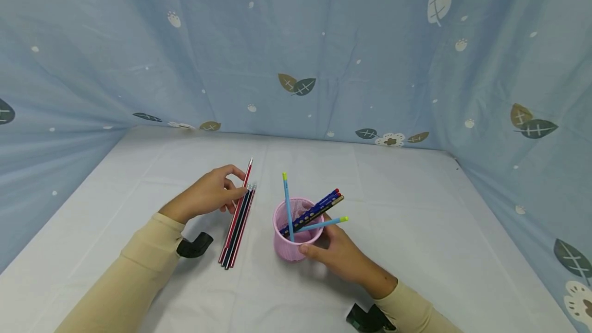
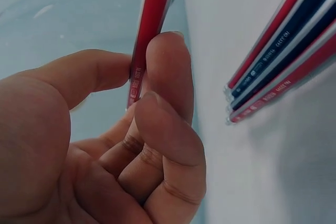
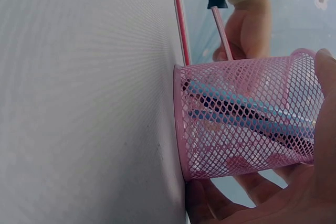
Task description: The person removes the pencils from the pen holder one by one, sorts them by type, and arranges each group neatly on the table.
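My left hand (image 1: 210, 194) pinches a red-striped pencil (image 2: 155, 9) between thumb and fingers, near its silver-tipped end. In the left wrist view this pencil stands apart from several red and dark blue striped pencils (image 2: 286, 51), which lie side by side on the white table. My right hand (image 1: 344, 256) grips a pink mesh pen cup (image 1: 288, 252) from the right, thumb on the near side. The cup stands upright on the table. Leaning in it are light blue pencils (image 1: 287, 199) with yellow-green ends and dark blue dotted pencils (image 1: 319, 208).
A white cloth (image 1: 416, 220) covers the table. Behind and at the sides hangs a blue curtain (image 1: 370, 66) with leaf prints. Black wrist mounts (image 1: 195, 245) sit at both beige sleeves (image 1: 139, 261).
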The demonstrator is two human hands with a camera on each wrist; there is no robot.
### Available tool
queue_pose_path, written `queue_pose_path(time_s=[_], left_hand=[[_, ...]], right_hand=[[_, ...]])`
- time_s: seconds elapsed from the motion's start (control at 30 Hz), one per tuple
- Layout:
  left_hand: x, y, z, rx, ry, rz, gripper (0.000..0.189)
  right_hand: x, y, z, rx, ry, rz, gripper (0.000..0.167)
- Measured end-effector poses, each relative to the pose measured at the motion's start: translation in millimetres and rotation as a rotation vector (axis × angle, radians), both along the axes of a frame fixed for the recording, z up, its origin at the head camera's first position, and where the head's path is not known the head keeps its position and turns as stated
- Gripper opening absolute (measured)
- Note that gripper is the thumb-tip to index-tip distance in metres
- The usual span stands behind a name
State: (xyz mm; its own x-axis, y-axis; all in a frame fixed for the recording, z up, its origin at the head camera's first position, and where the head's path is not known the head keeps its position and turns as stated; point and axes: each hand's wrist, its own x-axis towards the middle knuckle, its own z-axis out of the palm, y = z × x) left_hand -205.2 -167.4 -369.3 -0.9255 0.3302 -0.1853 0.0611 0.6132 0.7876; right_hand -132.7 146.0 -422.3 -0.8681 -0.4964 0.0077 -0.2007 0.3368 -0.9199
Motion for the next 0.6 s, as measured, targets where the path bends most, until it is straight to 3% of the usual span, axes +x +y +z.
queue_pose_path(time_s=[0.6], left_hand=[[-2.5,-8.1,-8.7,-0.033,-0.054,-0.01,0.038]], right_hand=[[0.6,0.4,1.0,0.015,-0.023,-0.011,0.073]])
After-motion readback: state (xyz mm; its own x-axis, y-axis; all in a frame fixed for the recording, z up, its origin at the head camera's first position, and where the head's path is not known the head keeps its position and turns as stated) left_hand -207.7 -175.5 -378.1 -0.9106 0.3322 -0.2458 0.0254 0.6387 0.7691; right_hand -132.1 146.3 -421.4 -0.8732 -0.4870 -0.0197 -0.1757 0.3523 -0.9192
